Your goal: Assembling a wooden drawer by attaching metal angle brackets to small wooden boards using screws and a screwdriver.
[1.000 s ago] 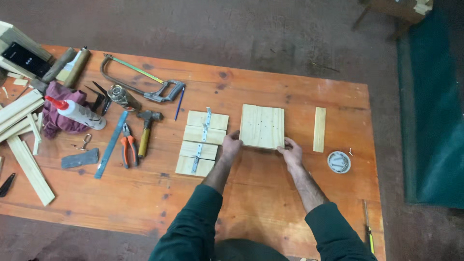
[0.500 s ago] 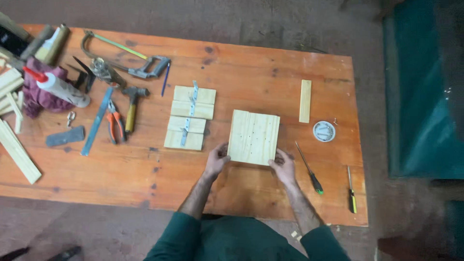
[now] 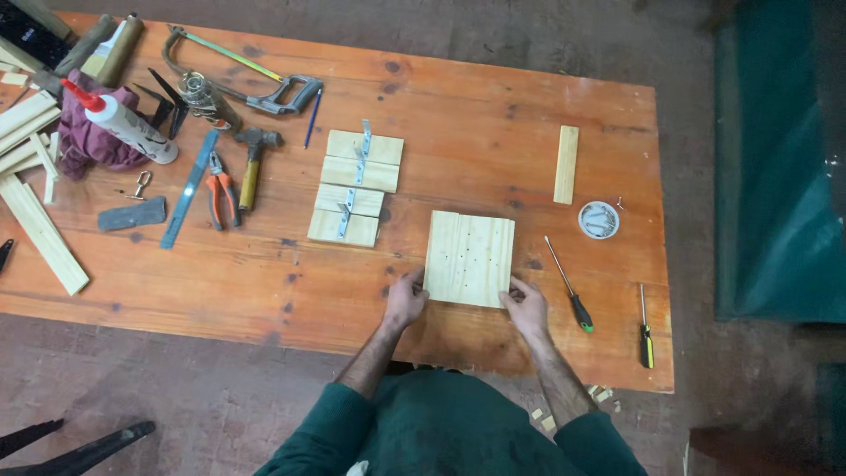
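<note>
1. Drawn nearer to the table's near edge than half a second ago – the square pale pine panel of joined boards (image 3: pixel 470 258), dotted with small holes, now lying flat just right of centre on the orange-stained wooden workbench (image 3: pixel 493 115).
2. Well apart now from the four short pine slats joined by metal strips (image 3: pixel 352 188), where a second back both sat almost side by side – a sign of the panel being brought close for handling.
3. Left hand (image 3: pixel 404 301) at the panel's lower left corner, fingers (image 3: pixel 414 280) loosely curled, tips touching the edge; not clenched.
4. Right hand (image 3: pixel 527 304) at the lower right corner, fingertips (image 3: pixel 511 284) pressed to the edge likewise; panel pinched lightly between both hands.
5. Just right of it, a green-handled screwdriver (image 3: pixel 567 293); farther right, a yellow-and-black one (image 3: pixel 645 333) and a round tin of screws (image 3: pixel 598 219).
</note>
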